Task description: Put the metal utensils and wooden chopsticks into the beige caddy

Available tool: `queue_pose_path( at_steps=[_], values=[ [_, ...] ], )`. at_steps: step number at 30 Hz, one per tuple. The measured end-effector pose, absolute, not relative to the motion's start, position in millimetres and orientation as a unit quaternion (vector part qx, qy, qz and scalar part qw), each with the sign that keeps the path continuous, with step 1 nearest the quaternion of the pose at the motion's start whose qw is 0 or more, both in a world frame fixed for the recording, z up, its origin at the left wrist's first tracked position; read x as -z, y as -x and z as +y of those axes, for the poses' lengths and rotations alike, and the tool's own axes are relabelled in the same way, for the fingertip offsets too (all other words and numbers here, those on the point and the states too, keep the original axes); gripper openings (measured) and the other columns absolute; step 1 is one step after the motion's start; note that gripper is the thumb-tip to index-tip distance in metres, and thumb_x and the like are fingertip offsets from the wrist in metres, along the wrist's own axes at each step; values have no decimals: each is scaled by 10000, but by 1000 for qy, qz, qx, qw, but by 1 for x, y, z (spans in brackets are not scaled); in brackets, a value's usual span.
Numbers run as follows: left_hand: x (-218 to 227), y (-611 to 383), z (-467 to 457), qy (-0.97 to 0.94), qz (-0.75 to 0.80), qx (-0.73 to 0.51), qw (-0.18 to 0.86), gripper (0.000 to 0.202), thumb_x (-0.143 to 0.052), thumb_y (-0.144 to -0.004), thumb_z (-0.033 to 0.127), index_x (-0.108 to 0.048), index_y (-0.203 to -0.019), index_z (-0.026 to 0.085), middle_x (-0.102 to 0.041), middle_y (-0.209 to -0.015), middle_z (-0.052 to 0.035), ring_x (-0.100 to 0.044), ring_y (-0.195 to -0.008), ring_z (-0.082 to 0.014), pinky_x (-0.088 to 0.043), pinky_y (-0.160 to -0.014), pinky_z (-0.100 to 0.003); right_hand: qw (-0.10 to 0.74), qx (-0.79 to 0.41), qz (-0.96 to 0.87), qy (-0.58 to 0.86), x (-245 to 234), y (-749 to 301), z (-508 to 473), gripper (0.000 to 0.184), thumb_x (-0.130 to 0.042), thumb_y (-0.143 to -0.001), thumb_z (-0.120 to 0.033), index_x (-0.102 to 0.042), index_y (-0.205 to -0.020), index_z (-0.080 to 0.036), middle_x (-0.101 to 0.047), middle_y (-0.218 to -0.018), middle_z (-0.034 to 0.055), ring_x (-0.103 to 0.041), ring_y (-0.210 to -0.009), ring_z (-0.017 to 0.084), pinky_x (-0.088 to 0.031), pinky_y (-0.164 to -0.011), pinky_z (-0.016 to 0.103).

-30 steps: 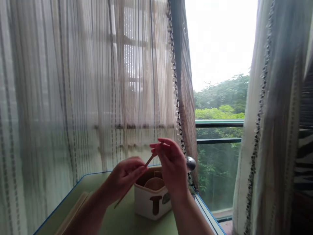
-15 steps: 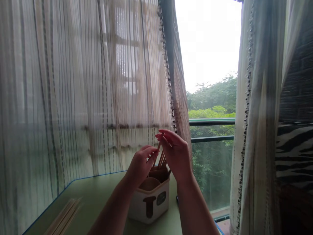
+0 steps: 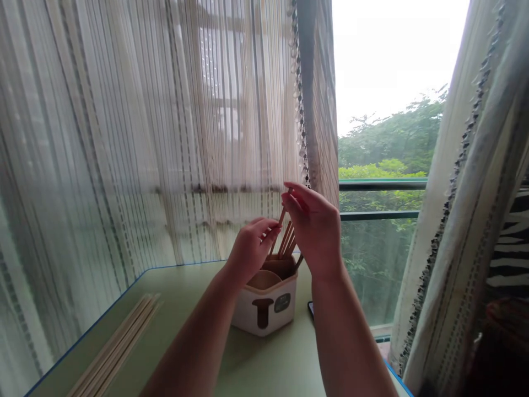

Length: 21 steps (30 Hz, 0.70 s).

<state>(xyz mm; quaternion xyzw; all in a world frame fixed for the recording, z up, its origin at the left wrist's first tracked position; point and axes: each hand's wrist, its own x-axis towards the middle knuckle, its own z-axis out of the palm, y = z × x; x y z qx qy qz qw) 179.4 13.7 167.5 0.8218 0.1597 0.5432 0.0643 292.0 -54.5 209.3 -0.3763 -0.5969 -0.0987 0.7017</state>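
Observation:
A thin brown chopstick slants upward above a white utensil holder with a tan rim. My right hand pinches it near the top, fingers closed. Lower down, the fingertips of my left hand close on the same chopstick. Its lower end is hidden behind the left hand. Other chopsticks stand tilted in the holder's back compartment, just behind my hands. A rounded brown divider shows in the front part of the holder.
Several pale chopsticks lie in a bundle at the left of the green table. The edge of a dark flat object shows beside my right forearm. Sheer curtains hang behind the table, and a railing crosses the window.
The camera view has shifted, so the table and bundle show more fully. Both hands keep their pinch on the chopstick above the holder, with little visible change.

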Motion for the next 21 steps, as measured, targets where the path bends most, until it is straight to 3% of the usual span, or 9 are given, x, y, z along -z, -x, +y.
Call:
queue_pose_path(
  at_steps=[7,13,21],
  values=[
    [-158,-186,23,-813,172,-551,76,148,-516,-839,219,-626,-902,143,-628,-841,-53,-573,-698,-108,-484,-647,-226,709,150,-560,402,-209,-292,-47,291,-518,-825,-296,-581,-1108,-281,-664,-923,7,-636,-789,149,-516,-733,301],
    [-152,-191,28,-805,174,-563,66,162,-515,-836,191,-635,-933,143,-637,-895,-67,-588,-788,-130,-488,-729,-254,697,166,-567,405,-207,-297,-41,282,-484,-842,-308,-588,-1100,-264,-666,-983,22,-636,-826,164,-507,-755,318],
    [-141,-197,41,-764,197,-594,154,184,-524,-822,207,-641,-943,133,-646,-912,-85,-593,-736,-126,-506,-625,-227,616,199,-617,448,-206,-298,-39,437,-417,-824,-212,-506,-1249,-264,-658,-1064,32,-599,-876,176,-455,-821,358]
  ],
)
